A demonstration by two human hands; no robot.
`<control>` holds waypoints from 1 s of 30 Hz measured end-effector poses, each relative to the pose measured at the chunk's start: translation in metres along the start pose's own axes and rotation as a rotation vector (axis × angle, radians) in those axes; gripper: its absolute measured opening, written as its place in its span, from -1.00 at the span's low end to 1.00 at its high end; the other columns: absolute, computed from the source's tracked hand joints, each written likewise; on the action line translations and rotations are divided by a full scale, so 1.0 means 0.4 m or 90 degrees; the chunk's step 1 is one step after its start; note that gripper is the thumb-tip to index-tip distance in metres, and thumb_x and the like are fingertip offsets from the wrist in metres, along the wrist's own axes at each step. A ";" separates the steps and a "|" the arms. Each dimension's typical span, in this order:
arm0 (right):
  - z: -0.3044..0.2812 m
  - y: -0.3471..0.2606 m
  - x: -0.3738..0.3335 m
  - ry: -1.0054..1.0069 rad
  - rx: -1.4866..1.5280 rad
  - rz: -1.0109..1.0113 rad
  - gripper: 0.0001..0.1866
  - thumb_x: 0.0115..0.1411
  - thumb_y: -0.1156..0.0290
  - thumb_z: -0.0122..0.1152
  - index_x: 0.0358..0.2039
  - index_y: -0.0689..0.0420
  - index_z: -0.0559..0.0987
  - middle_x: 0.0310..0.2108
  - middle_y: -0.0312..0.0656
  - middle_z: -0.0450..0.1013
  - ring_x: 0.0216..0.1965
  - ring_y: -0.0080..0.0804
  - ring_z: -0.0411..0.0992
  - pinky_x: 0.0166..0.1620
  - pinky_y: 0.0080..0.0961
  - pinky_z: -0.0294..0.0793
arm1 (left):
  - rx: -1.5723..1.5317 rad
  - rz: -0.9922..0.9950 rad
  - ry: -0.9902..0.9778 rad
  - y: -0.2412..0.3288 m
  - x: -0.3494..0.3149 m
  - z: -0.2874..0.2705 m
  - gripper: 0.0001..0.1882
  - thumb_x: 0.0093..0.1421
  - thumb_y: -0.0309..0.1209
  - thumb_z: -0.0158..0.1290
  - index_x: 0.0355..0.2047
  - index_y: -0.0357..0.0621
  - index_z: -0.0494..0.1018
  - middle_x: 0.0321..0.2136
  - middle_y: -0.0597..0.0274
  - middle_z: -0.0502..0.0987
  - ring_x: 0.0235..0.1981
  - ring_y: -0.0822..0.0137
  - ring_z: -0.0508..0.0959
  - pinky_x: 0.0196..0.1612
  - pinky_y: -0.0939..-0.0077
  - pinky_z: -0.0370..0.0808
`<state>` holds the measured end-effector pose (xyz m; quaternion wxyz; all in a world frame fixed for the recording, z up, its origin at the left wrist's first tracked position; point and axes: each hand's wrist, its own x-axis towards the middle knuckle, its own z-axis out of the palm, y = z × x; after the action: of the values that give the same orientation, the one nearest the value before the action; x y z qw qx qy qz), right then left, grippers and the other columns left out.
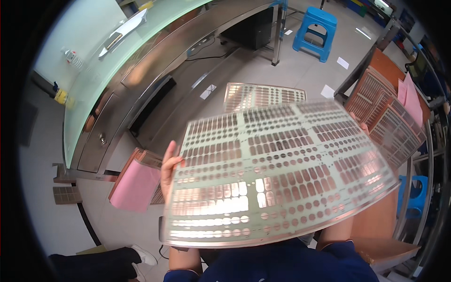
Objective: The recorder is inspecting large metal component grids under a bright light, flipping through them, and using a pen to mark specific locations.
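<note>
A large printed circuit board panel [286, 176], pale green with rows of copper ovals and dots, is held up in front of me and tilted. My left hand [169, 167] grips its left edge, fingers showing beside the rim. At its upper right edge only a few fingertips of my right hand [363, 126] show; the panel hides the rest. Bright light reflects off the panel's lower left. Beyond its far edge lies a second, similar panel [265, 89], partly covered by the first.
A glass-topped metal bench [112, 94] runs along the left. On the right, a rack holds copper panels [373, 94] with pink sheets [409, 101]. More panels under a pink sheet [136, 185] stand low at left. A blue stool [317, 33] stands beyond. Someone's leg [94, 265] shows lower left.
</note>
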<state>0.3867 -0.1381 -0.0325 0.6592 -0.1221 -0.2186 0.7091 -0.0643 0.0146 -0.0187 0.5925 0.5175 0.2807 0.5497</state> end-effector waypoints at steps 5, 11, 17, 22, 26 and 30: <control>0.090 0.117 0.045 0.046 0.037 -0.216 -0.44 0.26 0.04 -0.11 0.19 0.04 0.29 0.16 -0.09 0.26 0.15 -0.14 0.26 0.21 -0.09 0.22 | -0.163 -0.172 0.058 0.024 -0.020 0.106 -0.63 0.29 -0.43 -0.08 0.11 -0.10 0.24 -0.04 0.09 0.46 -0.10 0.38 0.54 -0.12 0.53 0.60; 0.103 0.194 -0.035 0.217 -0.064 -0.296 -0.42 0.26 0.02 -0.11 0.20 0.05 0.27 0.17 -0.08 0.25 0.15 -0.14 0.26 0.21 -0.09 0.22 | -0.235 -0.208 0.050 0.005 -0.037 0.112 -0.64 0.32 -0.46 -0.15 0.13 -0.10 0.23 -0.02 0.10 0.45 -0.05 0.38 0.51 -0.05 0.48 0.56; 0.089 0.201 -0.039 0.248 -0.094 -0.292 -0.40 0.26 -0.01 -0.12 0.22 0.06 0.24 0.18 -0.08 0.23 0.15 -0.14 0.26 0.21 -0.09 0.22 | -0.296 -0.266 0.038 0.011 -0.031 0.107 -0.63 0.34 -0.42 -0.23 0.15 -0.13 0.20 0.04 0.12 0.40 0.02 0.31 0.46 0.09 0.40 0.43; 0.094 0.201 -0.036 0.266 -0.102 -0.308 -0.38 0.26 -0.02 -0.13 0.23 0.07 0.22 0.19 -0.08 0.22 0.15 -0.14 0.25 0.21 -0.09 0.21 | -0.269 -0.260 0.023 -0.009 -0.037 0.090 -0.62 0.33 -0.41 -0.20 0.15 -0.14 0.20 0.07 0.08 0.37 0.04 0.31 0.44 0.09 0.39 0.42; 0.100 0.207 -0.033 0.282 -0.108 -0.311 -0.36 0.26 -0.04 -0.14 0.23 0.08 0.21 0.20 -0.07 0.21 0.15 -0.14 0.25 0.21 -0.09 0.21 | -0.257 -0.230 0.010 -0.019 -0.041 0.080 -0.62 0.32 -0.42 -0.17 0.14 -0.15 0.20 0.10 0.08 0.34 0.08 0.30 0.40 0.10 0.39 0.41; 0.103 0.219 -0.035 0.299 -0.112 -0.322 -0.35 0.26 -0.05 -0.14 0.24 0.08 0.19 0.20 -0.07 0.19 0.15 -0.14 0.25 0.21 -0.08 0.21 | -0.239 -0.216 0.031 -0.019 -0.047 0.079 -0.61 0.31 -0.46 -0.18 0.15 -0.13 0.20 0.11 0.10 0.34 0.09 0.30 0.40 0.13 0.36 0.39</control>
<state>0.2917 -0.1613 -0.0393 0.8330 -0.2803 -0.1447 0.4545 -0.0375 -0.0118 -0.0203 0.7548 0.3307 0.2709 0.4976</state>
